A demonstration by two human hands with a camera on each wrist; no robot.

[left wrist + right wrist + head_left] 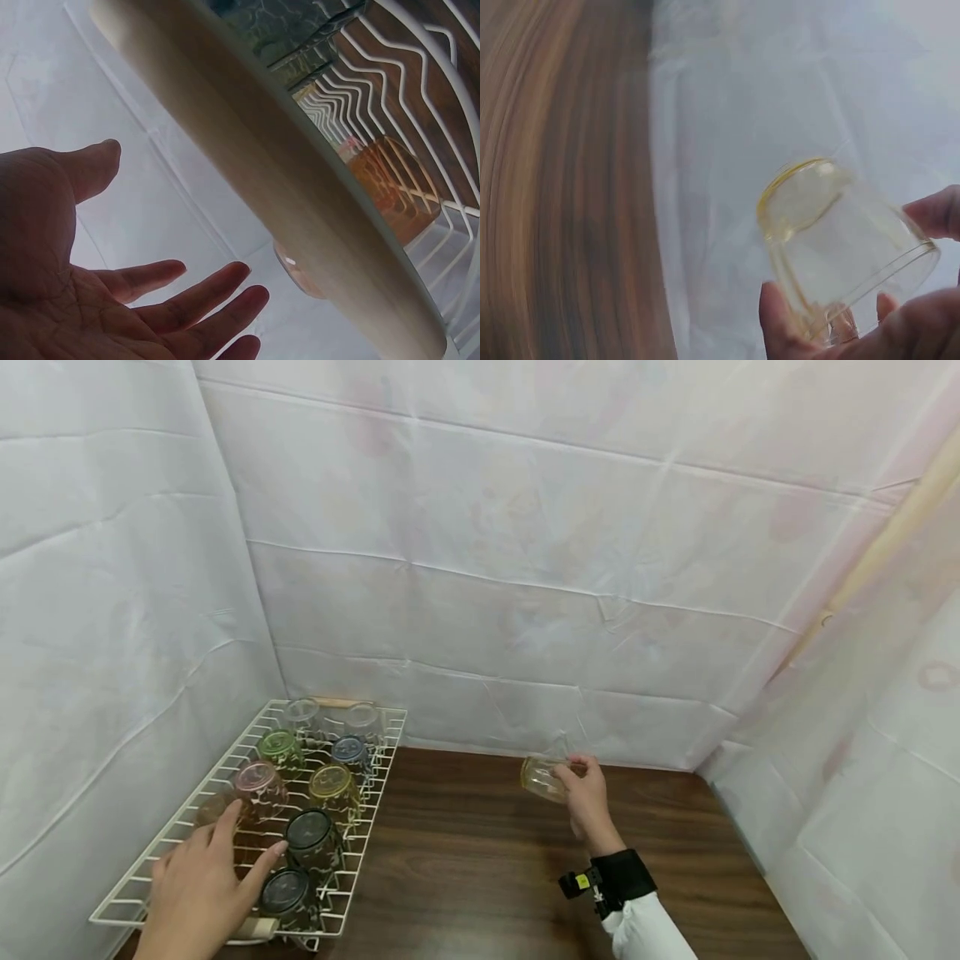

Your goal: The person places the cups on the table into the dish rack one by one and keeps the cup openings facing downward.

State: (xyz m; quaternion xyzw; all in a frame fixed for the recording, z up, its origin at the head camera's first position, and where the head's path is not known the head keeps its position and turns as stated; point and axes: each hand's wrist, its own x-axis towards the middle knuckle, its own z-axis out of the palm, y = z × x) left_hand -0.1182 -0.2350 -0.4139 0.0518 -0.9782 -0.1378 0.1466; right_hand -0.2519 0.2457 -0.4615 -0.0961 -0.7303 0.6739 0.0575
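My right hand (588, 800) grips a pale yellow clear glass (832, 232) over the back of the table, its thumb and fingers around the rim end. The glass lies tilted, with its thick yellow base pointing left in the head view. My left hand (201, 881) hovers over the near left part of a white wire rack (120, 903), fingers spread and holding nothing. Just beyond its fingertips stands an amber glass (390, 187), upside down and partly hidden by the hand in the head view. A pink glass (260, 785) stands right behind it.
Also upside down on the rack are a green glass (281, 752), a blue glass (351, 752), a yellow glass (333, 789), two dark glasses and two clear ones. A pale handle (257, 928) fronts the rack. White sheeting (480, 610) encloses the wooden table (450, 860).
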